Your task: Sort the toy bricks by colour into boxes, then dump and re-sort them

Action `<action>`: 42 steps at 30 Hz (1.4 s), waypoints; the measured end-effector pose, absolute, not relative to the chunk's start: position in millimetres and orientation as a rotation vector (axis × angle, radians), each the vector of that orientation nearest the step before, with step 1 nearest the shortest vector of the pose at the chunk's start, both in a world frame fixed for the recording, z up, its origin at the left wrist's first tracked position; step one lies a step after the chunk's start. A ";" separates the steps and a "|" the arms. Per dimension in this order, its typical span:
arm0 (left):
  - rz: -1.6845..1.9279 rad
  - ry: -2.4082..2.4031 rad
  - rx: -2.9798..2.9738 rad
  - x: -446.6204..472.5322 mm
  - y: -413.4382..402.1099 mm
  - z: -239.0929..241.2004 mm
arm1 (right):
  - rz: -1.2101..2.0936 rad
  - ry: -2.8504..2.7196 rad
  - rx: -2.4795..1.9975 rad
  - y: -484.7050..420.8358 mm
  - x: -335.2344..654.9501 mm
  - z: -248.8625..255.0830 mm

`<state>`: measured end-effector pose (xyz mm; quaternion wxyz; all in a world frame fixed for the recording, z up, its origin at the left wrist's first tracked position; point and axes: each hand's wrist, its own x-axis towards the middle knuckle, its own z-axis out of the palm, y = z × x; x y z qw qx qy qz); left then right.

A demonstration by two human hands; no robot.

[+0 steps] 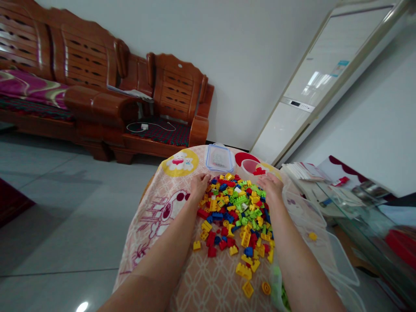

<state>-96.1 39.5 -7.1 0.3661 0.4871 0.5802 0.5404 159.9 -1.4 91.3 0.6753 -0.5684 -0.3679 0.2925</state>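
Observation:
A wide heap of toy building bricks (224, 201) in red, yellow, blue and lime green lies on a patterned tablecloth (211, 286). My left hand (199, 184) is at the heap's far left edge, its fingers curled together; whatever is between them, if anything, is too small to make out. On the far right side, my right hand (272, 184) has its fingers stretched toward the bricks, partly apart, with nothing visibly held. Just beyond its fingertips are red bricks (259, 171) by a round clear container (248, 166). Both forearms reach along the sides of the heap.
A blue-rimmed clear container (219, 158) stands at the table's far edge. Clear plastic boxes (338, 251) line the right side, one near a yellow brick (312, 236). Green bricks (284, 299) sit in a translucent container below my right forearm. Beyond are a wooden sofa (198, 132) and glass shelf (360, 225).

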 end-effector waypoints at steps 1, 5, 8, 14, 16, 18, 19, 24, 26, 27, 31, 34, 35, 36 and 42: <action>1.389 1.485 1.252 -96.2 39.6 -7.2 | 0.660 -0.836 -1.280 -1.6 160.8 90.0; 1.396 1.464 1.252 -95.6 40.6 -8.9 | 0.647 -0.968 -1.355 -11.2 154.4 80.6; 1.399 1.463 1.258 -94.6 41.8 -10.8 | 0.638 -1.191 -1.452 -25.3 138.1 75.8; 1.401 1.480 1.265 -94.0 44.4 -14.6 | 0.414 -1.840 -1.467 -64.2 79.4 87.4; 1.397 1.495 1.265 -94.3 44.9 -15.1 | 0.286 -2.049 -1.457 -76.5 58.7 91.5; 1.396 1.504 1.264 -94.5 45.2 -15.2 | 0.227 -2.248 -1.510 -86.6 40.9 91.8; 1.398 1.503 1.265 -94.5 45.3 -15.1 | 0.200 -2.348 -1.534 -90.5 33.5 90.4; 1.399 1.475 1.274 -94.4 45.7 -15.2 | 0.009 -2.657 -1.669 -101.8 10.1 75.5; 1.398 1.477 1.273 -94.3 45.9 -15.4 | -0.048 -2.693 -1.702 -103.3 5.0 70.2; 1.398 1.479 1.273 -94.3 46.0 -15.5 | -0.064 -2.705 -1.713 -103.7 3.1 68.0; 1.405 1.478 1.269 -94.7 45.3 -15.0 | -0.060 -2.711 -1.740 -103.1 -0.8 62.4; 1.397 1.476 1.264 -95.1 43.7 -13.1 | 0.019 -2.669 -1.729 -101.8 1.5 61.2; 1.393 1.476 1.263 -95.0 43.1 -12.2 | 0.072 -2.637 -1.724 -101.1 3.5 61.8; 1.389 1.476 1.259 -95.0 42.5 -11.2 | 0.140 -2.590 -1.719 -100.4 6.1 62.9; 1.373 1.478 1.238 -94.1 40.5 -6.7 | 0.732 -2.029 -1.594 -90.6 33.9 75.2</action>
